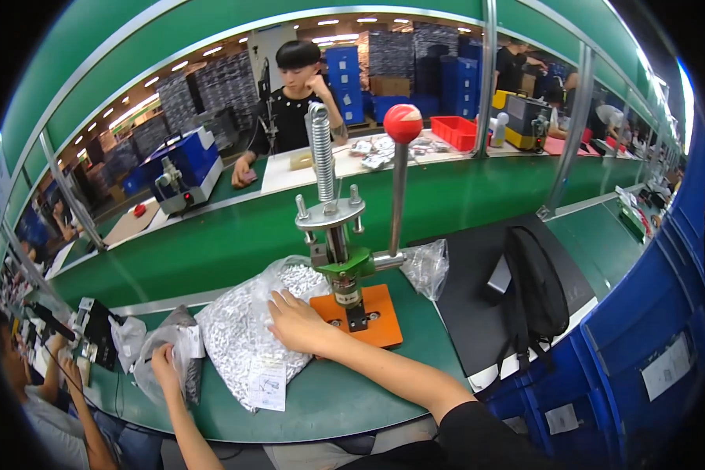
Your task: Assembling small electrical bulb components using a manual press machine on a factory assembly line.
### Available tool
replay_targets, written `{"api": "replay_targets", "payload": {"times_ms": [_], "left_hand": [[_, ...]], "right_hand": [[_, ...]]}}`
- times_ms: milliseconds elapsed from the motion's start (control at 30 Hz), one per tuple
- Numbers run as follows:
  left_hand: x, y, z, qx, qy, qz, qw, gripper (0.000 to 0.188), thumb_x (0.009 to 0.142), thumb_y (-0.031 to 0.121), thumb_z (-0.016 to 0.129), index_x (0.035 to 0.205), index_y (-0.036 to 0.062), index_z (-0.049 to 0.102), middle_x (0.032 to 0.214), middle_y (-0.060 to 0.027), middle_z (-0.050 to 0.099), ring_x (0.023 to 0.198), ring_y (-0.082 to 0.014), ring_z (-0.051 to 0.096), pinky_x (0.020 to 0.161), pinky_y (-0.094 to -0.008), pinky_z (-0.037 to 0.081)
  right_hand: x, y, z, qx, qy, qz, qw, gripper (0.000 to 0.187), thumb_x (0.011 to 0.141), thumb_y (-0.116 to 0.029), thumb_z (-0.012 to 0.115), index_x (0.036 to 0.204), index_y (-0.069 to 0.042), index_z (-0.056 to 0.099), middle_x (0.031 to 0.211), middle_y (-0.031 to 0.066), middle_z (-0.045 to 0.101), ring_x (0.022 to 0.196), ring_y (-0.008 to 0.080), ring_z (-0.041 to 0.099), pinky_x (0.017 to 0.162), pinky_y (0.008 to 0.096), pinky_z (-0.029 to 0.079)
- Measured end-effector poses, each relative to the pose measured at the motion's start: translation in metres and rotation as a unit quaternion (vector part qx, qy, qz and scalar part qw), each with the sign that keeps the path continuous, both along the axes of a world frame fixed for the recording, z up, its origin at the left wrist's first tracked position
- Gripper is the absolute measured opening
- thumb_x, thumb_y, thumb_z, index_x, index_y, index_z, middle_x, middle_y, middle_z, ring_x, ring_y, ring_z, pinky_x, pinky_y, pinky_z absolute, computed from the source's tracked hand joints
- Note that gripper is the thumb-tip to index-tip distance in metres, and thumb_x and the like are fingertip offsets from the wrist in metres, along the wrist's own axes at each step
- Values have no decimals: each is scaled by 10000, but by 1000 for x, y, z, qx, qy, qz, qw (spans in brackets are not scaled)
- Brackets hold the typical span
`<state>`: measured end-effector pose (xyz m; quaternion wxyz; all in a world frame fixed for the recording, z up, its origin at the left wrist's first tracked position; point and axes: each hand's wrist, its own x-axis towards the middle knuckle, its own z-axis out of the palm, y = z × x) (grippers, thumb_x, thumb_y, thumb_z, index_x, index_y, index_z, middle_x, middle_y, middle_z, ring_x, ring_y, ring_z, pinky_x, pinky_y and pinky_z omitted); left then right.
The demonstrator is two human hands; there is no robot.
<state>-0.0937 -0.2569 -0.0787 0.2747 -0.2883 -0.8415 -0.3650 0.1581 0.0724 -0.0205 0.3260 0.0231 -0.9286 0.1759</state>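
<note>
My left hand [165,366] is closed at the mouth of a clear plastic bag [143,377] that holds dark grey parts; its fingers seem to pinch the film. Spread over a large clear bag of small white parts [231,329] lies my right hand [292,319], fingers stretched out near its open top. A printed paper slip [268,384] rests on the front of that bag. Just beyond my right hand stands a hand lever press [345,274] on an orange base [384,313], with a spring on top and a red ball knob [403,123] on its lever.
To the right, a black backpack [536,282] lies on a black board [470,313], beside blue bins [603,368]. A crumpled clear bag [428,268] sits behind the press. Across the green divider a person [294,110] sits at another bench; another person [55,415] works at my left.
</note>
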Motion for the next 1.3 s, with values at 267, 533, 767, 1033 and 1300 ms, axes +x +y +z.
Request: {"api": "replay_targets", "payload": {"times_ms": [267,533,767,1033,1300], "left_hand": [[30,9,21,19,50,39,998,160,922,88,558,972,-32,651,901,-150,612,768,-290,603,685,-342,470],[127,124,100,87,109,-81,987,191,929,4,492,1083,-23,603,997,-150,586,924,-293,579,818,-358,459],[136,206,72,6,51,-282,958,99,874,14,584,965,-14,610,914,-187,585,812,-367,583,695,-415,469],[151,201,58,17,38,-293,955,105,789,76,728,816,11,650,712,-133,627,603,-304,605,539,-378,470],[153,198,55,42,-10,-299,953,95,760,77,757,801,17,695,685,-121,651,550,-255,622,504,-327,481]], "right_hand": [[3,-4,-8,72,-184,-60,979,482,902,-401,551,1082,42,613,1173,206,557,1128,344,490,950,456,373],[3,-4,-2,66,-185,-77,978,481,877,-408,589,984,56,655,1036,220,585,1044,346,497,919,454,380],[-4,1,-13,21,-104,-67,992,357,848,-301,629,876,50,688,937,211,612,1001,349,528,873,442,414],[-4,4,-11,46,-105,-76,991,225,755,-52,571,910,104,624,985,236,578,966,361,534,861,438,433],[-6,8,-22,54,-94,-50,993,212,749,-27,533,916,71,621,978,213,587,960,356,542,846,439,438]]}}
